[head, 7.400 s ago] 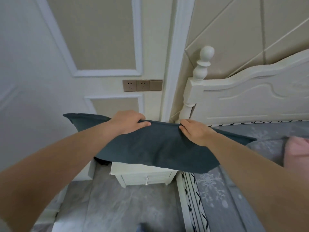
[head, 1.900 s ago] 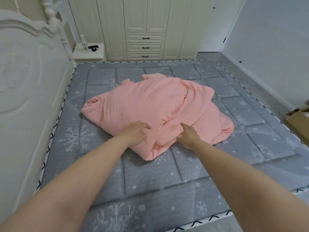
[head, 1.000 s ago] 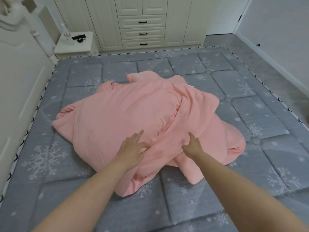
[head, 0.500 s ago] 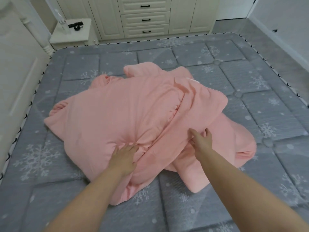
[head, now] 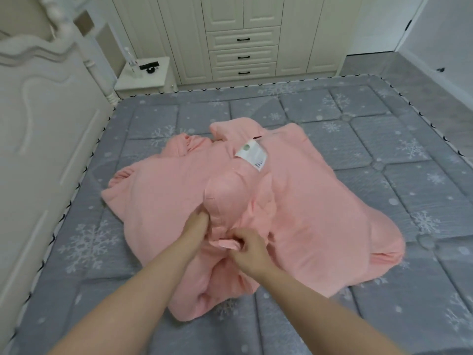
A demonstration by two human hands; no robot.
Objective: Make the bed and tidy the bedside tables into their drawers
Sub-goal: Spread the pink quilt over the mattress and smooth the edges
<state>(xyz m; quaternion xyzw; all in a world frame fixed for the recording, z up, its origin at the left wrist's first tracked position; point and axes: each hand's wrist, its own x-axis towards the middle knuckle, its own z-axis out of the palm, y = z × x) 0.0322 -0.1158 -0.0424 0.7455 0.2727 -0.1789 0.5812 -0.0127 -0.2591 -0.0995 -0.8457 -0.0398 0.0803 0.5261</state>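
1. Sorting out the bedding is the step in hand: a crumpled pink quilt (head: pixel 256 208) lies heaped in the middle of the frame on a bare grey mattress (head: pixel 384 129) printed with snowflakes.
2. At lower centre, the left hand (head: pixel 195 228) pushes into a fold of the quilt; its fingertips are buried in the cloth, so how tightly it grips cannot be told.
3. Just to its right, the right hand (head: pixel 247 248) pinches a small turned-up edge of the quilt between thumb and curled fingers.
4. A white care label (head: pixel 252 155) shows on the quilt above centre (likely marking a hem or corner).
5. In the upper left, beside the cream headboard (head: pixel 48 119), stands a bedside table (head: pixel 143 75) with a clear bottle (head: pixel 131 60) and a small dark object (head: pixel 149 67) on top, well apart from the hands.
6. The next move probably calls for finding two corners along one edge, lifting, and spreading the quilt flat; the table's things are not yet put away.
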